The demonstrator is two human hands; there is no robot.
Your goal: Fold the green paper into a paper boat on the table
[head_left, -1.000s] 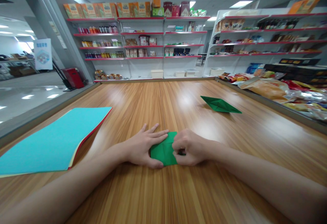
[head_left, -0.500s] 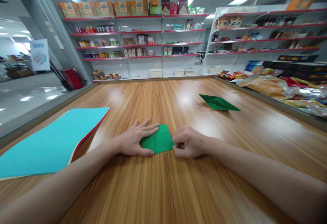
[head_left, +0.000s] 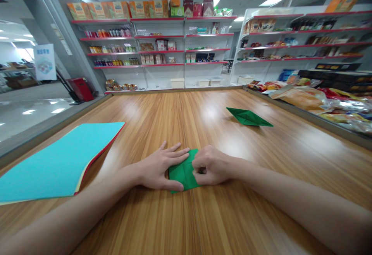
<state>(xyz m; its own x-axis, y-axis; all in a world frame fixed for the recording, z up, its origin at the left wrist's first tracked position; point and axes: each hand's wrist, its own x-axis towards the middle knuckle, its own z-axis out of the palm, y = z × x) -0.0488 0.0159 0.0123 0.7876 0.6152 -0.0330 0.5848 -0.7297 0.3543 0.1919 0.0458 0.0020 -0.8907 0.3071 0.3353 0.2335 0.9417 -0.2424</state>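
A folded piece of green paper (head_left: 185,173) lies flat on the wooden table, creases showing across its face. My left hand (head_left: 162,166) rests on its left part with the fingers spread, thumb near the lower edge and fingertips near the upper edge. Curled into a fist, my right hand (head_left: 211,166) presses on the paper's right side and hides that edge. Whether its fingers pinch the paper I cannot make out. Farther back to the right sits a folded green paper boat (head_left: 249,116), apart from both hands.
A stack of coloured sheets (head_left: 64,158), light blue on top with yellow and red beneath, lies at the left. Packaged snacks (head_left: 308,98) are piled beyond the right table edge. Stocked shelves (head_left: 162,49) stand behind the far edge.
The green paper has shifted slightly right and towards me, with my left hand on it. My right fist now covers more of its right side.
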